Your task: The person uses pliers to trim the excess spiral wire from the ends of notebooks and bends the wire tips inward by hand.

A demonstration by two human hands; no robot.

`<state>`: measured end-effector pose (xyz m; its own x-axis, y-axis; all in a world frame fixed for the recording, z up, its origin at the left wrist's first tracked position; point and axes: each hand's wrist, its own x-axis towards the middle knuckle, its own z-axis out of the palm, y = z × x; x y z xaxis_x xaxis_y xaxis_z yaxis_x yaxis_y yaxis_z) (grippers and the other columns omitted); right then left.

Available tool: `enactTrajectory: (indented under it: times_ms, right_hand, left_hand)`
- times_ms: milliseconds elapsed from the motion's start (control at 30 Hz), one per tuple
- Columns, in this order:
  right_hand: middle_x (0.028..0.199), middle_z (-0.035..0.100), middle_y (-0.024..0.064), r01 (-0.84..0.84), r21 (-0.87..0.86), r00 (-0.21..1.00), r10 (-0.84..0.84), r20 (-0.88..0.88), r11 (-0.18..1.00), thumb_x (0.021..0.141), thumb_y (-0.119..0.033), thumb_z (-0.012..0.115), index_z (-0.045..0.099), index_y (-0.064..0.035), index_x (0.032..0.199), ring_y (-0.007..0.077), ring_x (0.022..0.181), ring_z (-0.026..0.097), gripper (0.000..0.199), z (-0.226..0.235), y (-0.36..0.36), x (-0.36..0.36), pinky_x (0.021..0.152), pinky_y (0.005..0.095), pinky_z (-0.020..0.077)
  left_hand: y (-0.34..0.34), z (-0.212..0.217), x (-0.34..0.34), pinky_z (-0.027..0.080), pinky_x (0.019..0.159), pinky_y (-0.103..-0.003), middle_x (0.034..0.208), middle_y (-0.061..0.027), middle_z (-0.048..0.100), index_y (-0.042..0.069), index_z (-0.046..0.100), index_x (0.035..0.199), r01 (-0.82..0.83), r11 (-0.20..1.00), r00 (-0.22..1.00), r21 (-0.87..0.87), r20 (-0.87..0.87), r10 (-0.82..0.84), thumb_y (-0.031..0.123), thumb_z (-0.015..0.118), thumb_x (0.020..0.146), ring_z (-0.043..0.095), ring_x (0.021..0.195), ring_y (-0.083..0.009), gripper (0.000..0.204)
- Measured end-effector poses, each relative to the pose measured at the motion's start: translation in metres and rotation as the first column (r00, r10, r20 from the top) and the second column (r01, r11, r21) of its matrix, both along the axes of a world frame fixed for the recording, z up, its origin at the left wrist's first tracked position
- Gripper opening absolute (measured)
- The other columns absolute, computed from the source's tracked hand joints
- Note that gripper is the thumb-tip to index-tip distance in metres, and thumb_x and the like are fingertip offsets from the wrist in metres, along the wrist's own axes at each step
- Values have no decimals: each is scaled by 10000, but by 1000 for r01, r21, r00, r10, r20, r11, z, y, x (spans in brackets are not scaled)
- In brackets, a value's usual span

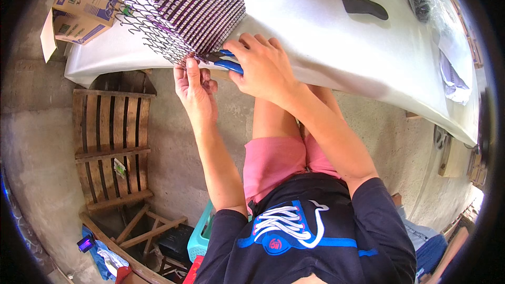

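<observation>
A large woven piece (194, 8) of dark loops and purple and white rows lies on the white-covered table, its near corner at the table's front edge. Loose dark wire loops (152, 39) fringe its left side. At that near corner my left hand (195, 94) is closed, thumb and fingers pinching the edge of the woven piece. My right hand (268, 68) grips pliers with blue handles (229, 65). The dark jaws point left and meet the corner just beside my left fingertips. What exactly lies between the jaws is too small to make out.
The white tabletop (300, 16) carries a black flat pad (364, 6) and clear plastic bags (447, 37) farther right. An open cardboard box (84, 16) stands at the far left. Below are a wooden slatted chair (113, 147) and a turquoise plastic stool (200, 234).
</observation>
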<state>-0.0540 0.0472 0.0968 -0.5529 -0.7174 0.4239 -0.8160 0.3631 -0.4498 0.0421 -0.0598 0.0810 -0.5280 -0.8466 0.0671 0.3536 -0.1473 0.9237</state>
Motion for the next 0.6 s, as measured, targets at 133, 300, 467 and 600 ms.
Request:
enactTrajectory:
  times_ms: [133,300,467,600]
  right_hand:
    - [926,587,81,-21,119,998,13,68,993,679,-151,704,583,-160,1067,267,804,630,407,-1,-1,-3,732,390,481]
    - [934,579,64,14,106,1000,-15,10,994,669,-151,715,592,-162,1059,251,874,607,408,3,10,-1,816,422,450]
    - [991,566,45,43,-97,989,-56,-136,994,663,-202,735,617,-141,1019,217,972,561,379,7,9,-3,905,480,365]
    - [990,578,61,18,-70,994,-26,-107,997,668,-213,729,619,-126,1010,222,964,566,370,8,3,-2,862,468,401]
  left_hand:
    - [4,-2,-9,394,514,-197,828,-8,597,34,588,925,-194,954,970,-230,102,222,239,583,926,458,624,-47,205]
    - [4,0,-8,411,526,-200,832,-24,610,13,610,948,-205,917,953,-341,145,267,219,585,925,472,637,-48,208]
    - [4,3,-5,408,523,-198,834,-27,616,12,627,945,-195,942,962,-273,132,238,218,595,919,473,643,-50,210]
    - [3,4,-4,409,528,-197,840,-29,619,14,630,949,-165,944,967,-286,140,212,216,598,917,475,650,-50,207]
